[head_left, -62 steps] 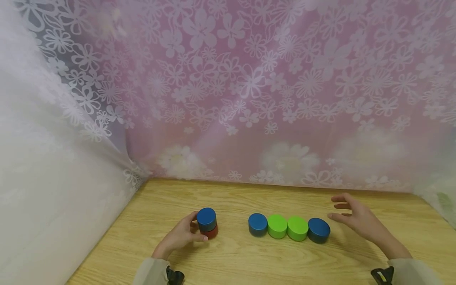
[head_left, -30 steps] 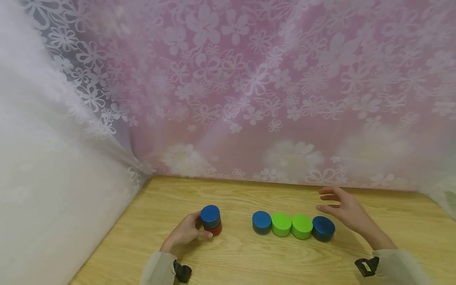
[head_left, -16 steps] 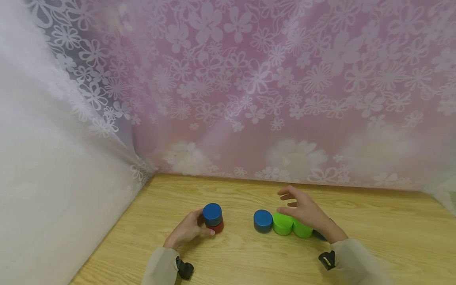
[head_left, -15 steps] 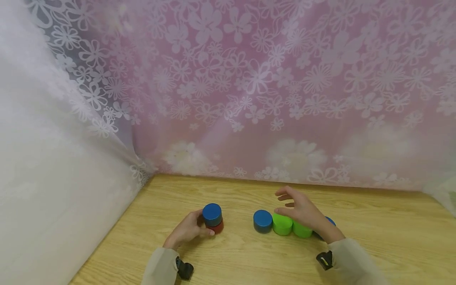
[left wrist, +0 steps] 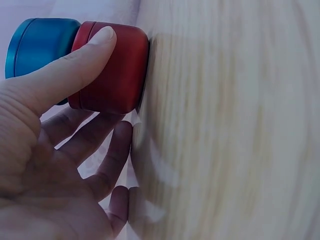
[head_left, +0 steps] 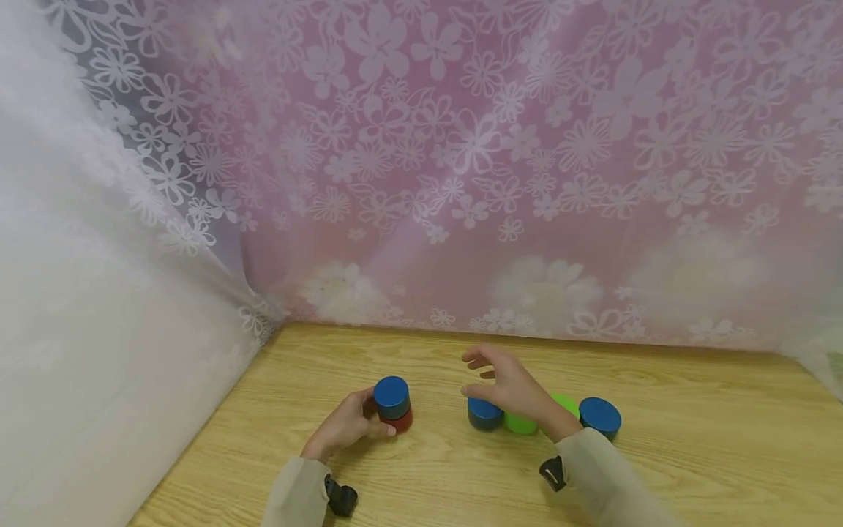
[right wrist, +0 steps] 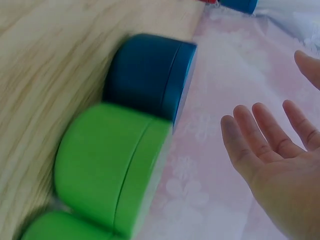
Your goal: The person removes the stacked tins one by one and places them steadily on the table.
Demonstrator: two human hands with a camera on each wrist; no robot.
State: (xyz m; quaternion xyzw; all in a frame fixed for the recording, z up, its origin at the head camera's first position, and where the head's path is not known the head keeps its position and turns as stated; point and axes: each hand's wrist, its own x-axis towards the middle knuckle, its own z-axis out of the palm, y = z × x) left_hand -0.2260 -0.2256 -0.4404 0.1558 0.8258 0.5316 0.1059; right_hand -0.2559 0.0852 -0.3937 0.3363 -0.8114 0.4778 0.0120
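On the left, a red round tin (head_left: 403, 421) stands on the table with a blue tin (head_left: 391, 393) stacked on top. My left hand (head_left: 345, 430) grips the red tin low down; in the left wrist view the thumb lies across its side and fingers reach around the far side. My right hand (head_left: 516, 388) hovers, fingers loosely spread and holding nothing, over the left end of a row of lidded tins. A second blue tin (right wrist: 145, 75) at that end is partly covered by the hand, as is the green tin (right wrist: 107, 167) beside it.
Another green tin (head_left: 566, 405), partly behind the right wrist, and a blue tin (head_left: 600, 417) finish the row on the right. The wooden table (head_left: 435, 483) meets a pink floral curtain (head_left: 421, 241) at the back and a white sheet (head_left: 118, 366) on the left.
My right hand has swept left, from right of the row to above its left-end blue tin. My left hand keeps its hold on the red tin, and the stack stands as before.
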